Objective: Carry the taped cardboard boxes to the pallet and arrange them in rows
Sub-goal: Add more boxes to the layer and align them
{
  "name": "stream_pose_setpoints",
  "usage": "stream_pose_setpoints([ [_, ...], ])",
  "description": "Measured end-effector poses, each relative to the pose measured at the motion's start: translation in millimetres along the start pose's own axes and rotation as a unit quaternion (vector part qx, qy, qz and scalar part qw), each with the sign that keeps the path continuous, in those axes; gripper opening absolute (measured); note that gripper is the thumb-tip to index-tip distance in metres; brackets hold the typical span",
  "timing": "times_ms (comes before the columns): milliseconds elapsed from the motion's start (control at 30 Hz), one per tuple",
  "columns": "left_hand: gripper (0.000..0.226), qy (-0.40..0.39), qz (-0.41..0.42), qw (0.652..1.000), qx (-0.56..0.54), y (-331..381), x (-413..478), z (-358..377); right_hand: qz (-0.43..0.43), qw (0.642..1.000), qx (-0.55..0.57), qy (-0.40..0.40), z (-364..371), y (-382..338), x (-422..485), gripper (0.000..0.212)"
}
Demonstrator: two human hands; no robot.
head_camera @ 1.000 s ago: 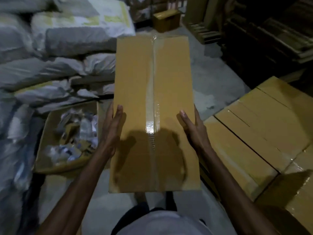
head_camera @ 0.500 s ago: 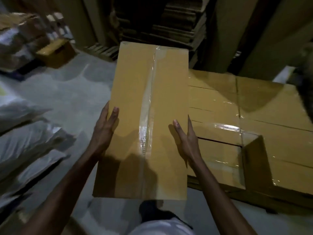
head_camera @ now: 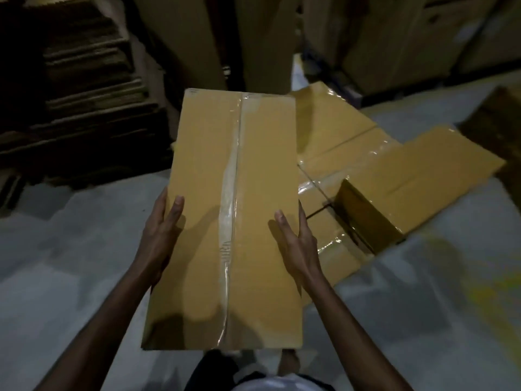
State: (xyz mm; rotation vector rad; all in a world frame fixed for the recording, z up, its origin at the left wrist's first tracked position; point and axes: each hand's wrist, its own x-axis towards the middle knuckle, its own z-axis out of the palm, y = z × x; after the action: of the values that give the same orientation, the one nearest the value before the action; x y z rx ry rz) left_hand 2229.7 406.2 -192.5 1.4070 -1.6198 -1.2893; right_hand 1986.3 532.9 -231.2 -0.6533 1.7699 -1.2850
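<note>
I hold a long brown cardboard box [head_camera: 253, 193] flat in front of my chest, a strip of clear tape running down its middle seam. My left hand [head_camera: 162, 238] grips its left edge, thumb lying on top. My right hand [head_camera: 298, 241] grips its right edge the same way. To the right, partly behind the held box, several taped cardboard boxes [head_camera: 352, 153] lie side by side in rows low on the floor, with one more box [head_camera: 406, 193] stacked on top of them. The pallet under them is hidden.
A dark stack of flattened cardboard sheets [head_camera: 84, 108] rises at the back left. Tall upright cardboard sheets [head_camera: 197, 38] and big cartons [head_camera: 394, 38] line the back wall. Grey concrete floor [head_camera: 70, 263] spreads left and right of me. A dark box edge [head_camera: 499, 122] shows at far right.
My view has swung right: the white sacks and the open carton of packets left the frame, and the rows of taped boxes now lie close on my right. Both hands kept their grip.
</note>
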Motion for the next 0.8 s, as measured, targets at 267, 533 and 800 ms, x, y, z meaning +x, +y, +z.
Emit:
stream_pose_setpoints([
  [267, 0.127, -0.187, 0.003, 0.982, 0.038, -12, 121, 6, 0.033, 0.983, 0.038, 0.174, 52, 14, 18, 0.106],
  [533, 0.110, -0.341, -0.020, 0.939, 0.043, -60, 182, -4, 0.125, 0.934, 0.072, 0.328, 142, 41, -8, 0.099],
  [800, 0.112, -0.448, -0.029, 0.889, 0.089, -99, 179, 44, 0.195, 0.881, 0.079, 0.425, 149, 81, -30, 0.106],
])
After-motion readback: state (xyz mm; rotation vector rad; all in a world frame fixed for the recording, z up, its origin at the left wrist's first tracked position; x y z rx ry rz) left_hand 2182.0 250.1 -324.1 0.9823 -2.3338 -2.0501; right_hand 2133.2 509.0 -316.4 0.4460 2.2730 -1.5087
